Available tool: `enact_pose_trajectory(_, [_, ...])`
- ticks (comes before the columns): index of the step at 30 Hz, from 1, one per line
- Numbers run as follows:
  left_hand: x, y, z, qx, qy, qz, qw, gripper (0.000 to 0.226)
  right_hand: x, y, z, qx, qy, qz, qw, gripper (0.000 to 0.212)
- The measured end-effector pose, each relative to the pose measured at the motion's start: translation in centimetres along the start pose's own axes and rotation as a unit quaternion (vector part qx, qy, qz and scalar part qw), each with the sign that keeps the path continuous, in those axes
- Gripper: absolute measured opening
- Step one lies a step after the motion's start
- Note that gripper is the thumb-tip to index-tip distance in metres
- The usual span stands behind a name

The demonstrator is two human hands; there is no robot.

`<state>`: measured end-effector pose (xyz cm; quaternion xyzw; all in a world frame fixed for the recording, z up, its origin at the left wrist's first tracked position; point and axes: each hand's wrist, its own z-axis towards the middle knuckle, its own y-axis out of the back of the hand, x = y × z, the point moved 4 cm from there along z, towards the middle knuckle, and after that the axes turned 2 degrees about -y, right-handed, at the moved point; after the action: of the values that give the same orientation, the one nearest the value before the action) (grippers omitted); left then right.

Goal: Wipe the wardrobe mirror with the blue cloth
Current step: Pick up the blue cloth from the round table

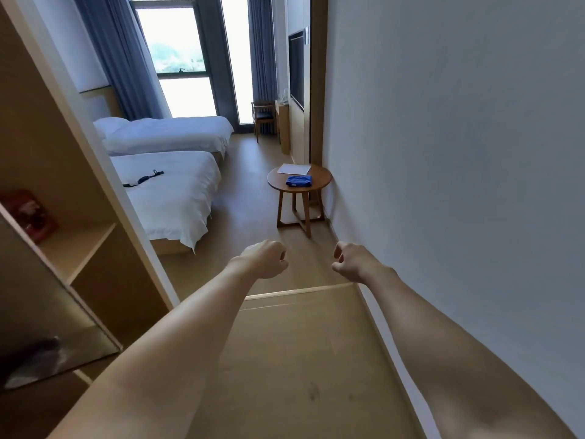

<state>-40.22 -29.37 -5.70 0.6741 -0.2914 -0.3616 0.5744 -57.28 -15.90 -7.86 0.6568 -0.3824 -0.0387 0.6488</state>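
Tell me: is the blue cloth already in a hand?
No, the blue cloth lies on the round table, beyond both empty hands.

One wide-angle view, worn on the person's head, looks forward and down along a narrow hallway into a bedroom. Both forearms reach in from the bottom edge, close to the lens. The window (177,52) stands far off at upper centre, the wardrobe (53,217) near at left.

- blue cloth (299,180): soft, matt fabric, folded
- table (319,182): smooth brown wood, faint sheen
- sheet (293,169): flat white paper
- floor (253,191): pale wood-look boards, satin finish
- beds (177,198): white cloth covers, creased
- wall (459,153): matt white
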Motion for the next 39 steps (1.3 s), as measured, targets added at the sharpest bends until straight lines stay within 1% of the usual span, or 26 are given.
enact_pose_trajectory(8, [5.4, 1.3, 13.2, 0.009, -0.003, -0.018, 1.000, 0.016, 0.4, 0.7, 14.3, 0.009, 0.007, -0.010, 1.000, 0.029])
enact_pose_trajectory(12, [9.7, 2.4, 21.6, 0.000, -0.010, 0.010, 1.000, 0.013, 1.6, 1.1, 23.6, 0.001, 0.008, -0.024, 1.000, 0.026])
enact_pose_trajectory(15, [12.6, 4.1, 28.4, 0.006, -0.006, 0.012, 1.000, 0.014, 3.0, 2.2, 30.4, 0.010, 0.003, -0.034, 0.999, 0.025])
enact_pose_trajectory(17, [14.2, 5.6, 33.0, 0.002, -0.011, 0.008, 1.000, 0.014, 4.0, 3.5, 35.0, 0.000, 0.002, -0.039, 0.999, 0.023])
enact_pose_trajectory(19, [15.3, 7.1, 37.1, -0.008, -0.020, -0.001, 1.000, 0.015, 4.9, 4.9, 39.3, -0.013, 0.002, -0.032, 0.999, 0.019])
enact_pose_trajectory(23, [16.6, 8.6, 43.9, -0.009, -0.030, 0.006, 0.999, 0.015, 5.8, 6.0, 46.5, -0.001, 0.004, -0.030, 1.000, 0.019])
enact_pose_trajectory(28, [18.8, 8.5, 52.5, 0.013, -0.027, 0.002, 1.000, 0.016, 5.3, 7.0, 56.2, 0.006, -0.002, -0.029, 1.000, 0.024])
enact_pose_trajectory(31, [20.5, 8.7, 58.7, 0.009, -0.017, -0.002, 1.000, 0.018, 4.7, 7.8, 62.8, 0.008, 0.006, -0.032, 0.999, 0.026])
enact_pose_trajectory(37, [23.0, 9.6, 73.2, -0.020, 0.007, 0.002, 1.000, 0.014, 3.0, 10.4, 78.2, -0.017, 0.035, -0.015, 0.999, 0.023])
enact_pose_trajectory(39, [23.7, 9.9, 77.4, -0.010, 0.022, 0.011, 1.000, 0.015, 2.4, 11.3, 83.1, -0.014, 0.039, -0.011, 0.999, 0.026])
